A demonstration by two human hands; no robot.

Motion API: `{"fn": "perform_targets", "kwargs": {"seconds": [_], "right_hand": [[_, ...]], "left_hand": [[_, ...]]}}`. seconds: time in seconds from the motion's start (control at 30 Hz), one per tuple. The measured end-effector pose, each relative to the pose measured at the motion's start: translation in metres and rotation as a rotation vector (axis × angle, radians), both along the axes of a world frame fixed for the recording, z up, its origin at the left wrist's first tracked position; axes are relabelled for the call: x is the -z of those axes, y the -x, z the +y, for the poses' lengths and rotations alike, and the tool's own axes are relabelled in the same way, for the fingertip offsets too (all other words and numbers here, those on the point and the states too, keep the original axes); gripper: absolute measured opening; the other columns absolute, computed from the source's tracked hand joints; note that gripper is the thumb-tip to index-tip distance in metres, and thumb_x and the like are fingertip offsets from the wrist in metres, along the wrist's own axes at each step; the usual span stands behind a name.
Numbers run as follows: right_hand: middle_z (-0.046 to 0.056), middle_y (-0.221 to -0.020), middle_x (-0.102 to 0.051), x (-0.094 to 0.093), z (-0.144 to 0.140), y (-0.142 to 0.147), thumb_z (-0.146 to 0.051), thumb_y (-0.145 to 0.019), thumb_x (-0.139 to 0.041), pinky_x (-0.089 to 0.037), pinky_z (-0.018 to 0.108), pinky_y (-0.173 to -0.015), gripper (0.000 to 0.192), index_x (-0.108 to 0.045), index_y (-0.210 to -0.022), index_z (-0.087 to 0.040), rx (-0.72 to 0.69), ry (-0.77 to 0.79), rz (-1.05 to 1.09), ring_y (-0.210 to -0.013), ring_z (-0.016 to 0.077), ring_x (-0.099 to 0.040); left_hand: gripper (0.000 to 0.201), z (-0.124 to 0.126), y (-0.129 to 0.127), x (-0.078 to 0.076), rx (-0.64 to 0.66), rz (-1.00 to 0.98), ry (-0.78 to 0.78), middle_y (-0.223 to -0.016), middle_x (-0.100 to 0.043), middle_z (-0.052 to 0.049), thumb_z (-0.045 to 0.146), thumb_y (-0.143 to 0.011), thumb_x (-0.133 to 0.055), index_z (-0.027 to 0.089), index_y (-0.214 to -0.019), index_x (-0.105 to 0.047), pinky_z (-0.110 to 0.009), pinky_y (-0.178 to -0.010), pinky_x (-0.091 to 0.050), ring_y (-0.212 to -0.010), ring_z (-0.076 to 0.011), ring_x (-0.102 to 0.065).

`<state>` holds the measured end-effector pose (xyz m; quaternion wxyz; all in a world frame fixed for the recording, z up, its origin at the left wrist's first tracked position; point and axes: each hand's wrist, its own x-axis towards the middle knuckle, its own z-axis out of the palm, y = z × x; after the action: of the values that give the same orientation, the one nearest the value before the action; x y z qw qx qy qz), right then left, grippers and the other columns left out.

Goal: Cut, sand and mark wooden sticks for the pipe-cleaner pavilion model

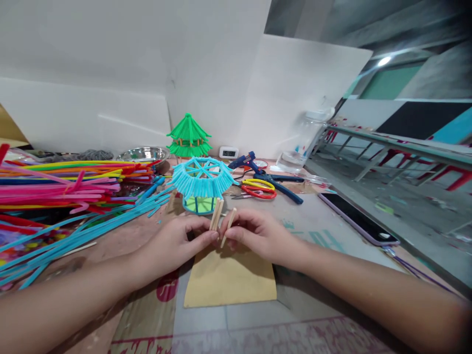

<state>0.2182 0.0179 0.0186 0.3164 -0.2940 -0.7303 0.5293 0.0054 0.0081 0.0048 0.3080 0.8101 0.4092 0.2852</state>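
Note:
Between thumb and fingers, my left hand (188, 237) pinches a few short wooden sticks (216, 214), held nearly upright. One more wooden stick (229, 227), slightly tilted, is gripped in my right hand (256, 233). The fingertips of both hands almost meet. Below them lies a tan sheet (230, 282) on the table covering. Just behind the hands stands a small model pavilion with a light-blue pipe-cleaner roof (201, 178), open at its top with spokes across, over a green and blue base (199, 205).
Pipe cleaners (73, 187) in many colours pile up at the left. A green tiered roof model (189, 137), metal bowl (147, 155), small clock (228, 152), glue gun (245, 161), scissors (258, 189), pliers (287, 189) and water jug (304, 142) stand behind. A phone (357, 219) lies right.

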Motion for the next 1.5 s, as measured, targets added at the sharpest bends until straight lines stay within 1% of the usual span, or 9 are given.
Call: {"fn": "perform_targets", "kwargs": {"seconds": [0.37,0.47,0.6,0.73,0.87,0.97,1.07,1.23,1.5], "right_hand": [[0.0,-0.075,-0.062,-0.002,-0.003,-0.002,-0.017,-0.091,-0.056,-0.048,0.021,-0.059,0.011,-0.064,-0.084,-0.016,-0.023,-0.29,-0.143,-0.067,0.0105,-0.058],[-0.001,-0.077,-0.061,0.0,-0.004,-0.001,-0.016,-0.092,-0.053,-0.048,0.021,-0.057,0.012,-0.06,-0.102,-0.018,-0.023,-0.19,-0.046,-0.063,0.0096,-0.058],[-0.006,-0.073,-0.054,0.0,-0.005,-0.001,-0.013,-0.092,-0.055,-0.043,0.018,-0.051,0.043,-0.041,-0.13,-0.025,0.032,-0.194,0.152,-0.057,0.008,-0.053],[0.0,-0.081,-0.063,-0.007,-0.006,-0.004,-0.013,-0.093,-0.049,-0.05,0.022,-0.058,0.021,-0.059,-0.11,-0.02,0.036,-0.271,0.13,-0.064,0.0095,-0.06],[0.006,-0.098,-0.07,-0.012,-0.008,-0.004,-0.016,-0.092,-0.052,-0.056,0.028,-0.074,0.015,-0.061,-0.104,-0.018,0.048,-0.173,0.143,-0.082,0.0132,-0.068],[0.003,-0.08,-0.069,-0.01,-0.007,-0.004,-0.025,-0.091,-0.059,-0.053,0.024,-0.063,0.009,-0.058,-0.098,-0.018,0.071,-0.064,0.148,-0.066,0.0113,-0.064],[-0.001,-0.064,-0.064,-0.006,-0.005,-0.002,-0.036,-0.097,-0.05,-0.043,0.02,-0.05,0.02,-0.057,-0.095,-0.017,0.069,0.017,0.096,-0.051,0.0088,-0.054],[0.0,-0.066,-0.064,0.0,-0.004,0.003,-0.04,-0.1,-0.043,-0.039,0.021,-0.048,0.024,-0.05,-0.101,-0.018,0.064,0.103,0.116,-0.05,0.0092,-0.052],[-0.004,-0.064,-0.061,0.009,-0.007,0.01,-0.031,-0.102,-0.038,-0.039,0.018,-0.048,0.011,-0.043,-0.1,-0.021,0.065,-0.013,0.018,-0.05,0.008,-0.05]], "left_hand": [[0.031,0.004,0.002,0.005,0.004,0.014,0.011,-0.086,-0.075,0.0,0.041,-0.094,-0.049,0.022,-0.09,-0.073,-0.025,-0.07,-0.048,-0.081,-0.017,-0.067],[0.03,0.004,0.001,0.005,0.005,0.0,0.024,-0.088,-0.076,0.0,0.042,-0.094,-0.05,0.023,-0.089,-0.073,-0.026,-0.072,-0.049,-0.082,-0.0176,-0.068],[0.029,0.002,0.0,0.002,-0.002,-0.036,0.055,-0.087,-0.075,0.001,0.042,-0.094,-0.051,0.023,-0.087,-0.072,-0.025,-0.072,-0.049,-0.08,-0.0167,-0.067],[0.028,0.0,0.0,-0.001,-0.004,-0.06,0.062,-0.086,-0.075,0.0,0.04,-0.094,-0.052,0.021,-0.087,-0.071,-0.024,-0.072,-0.047,-0.079,-0.0157,-0.066],[0.03,0.0,0.001,-0.002,-0.004,-0.05,0.04,-0.083,-0.073,0.001,0.041,-0.095,-0.05,0.021,-0.087,-0.071,-0.024,-0.069,-0.046,-0.075,-0.0151,-0.064],[0.03,0.0,0.001,-0.002,-0.01,-0.031,0.033,-0.084,-0.074,0.001,0.041,-0.095,-0.05,0.022,-0.086,-0.071,-0.024,-0.069,-0.046,-0.077,-0.0157,-0.065],[0.03,0.0,0.001,-0.001,-0.016,-0.006,0.016,-0.081,-0.072,0.001,0.04,-0.095,-0.05,0.021,-0.084,-0.071,-0.025,-0.069,-0.046,-0.075,-0.0154,-0.064],[0.032,0.0,0.0,-0.003,-0.023,0.029,0.022,-0.082,-0.072,0.001,0.042,-0.095,-0.05,0.02,-0.085,-0.071,-0.025,-0.069,-0.045,-0.077,-0.0156,-0.064],[0.029,0.002,0.001,-0.002,0.035,0.038,0.023,-0.081,-0.073,0.001,0.037,-0.094,-0.051,0.022,-0.082,-0.073,-0.024,-0.069,-0.045,-0.075,-0.0146,-0.064]]}}
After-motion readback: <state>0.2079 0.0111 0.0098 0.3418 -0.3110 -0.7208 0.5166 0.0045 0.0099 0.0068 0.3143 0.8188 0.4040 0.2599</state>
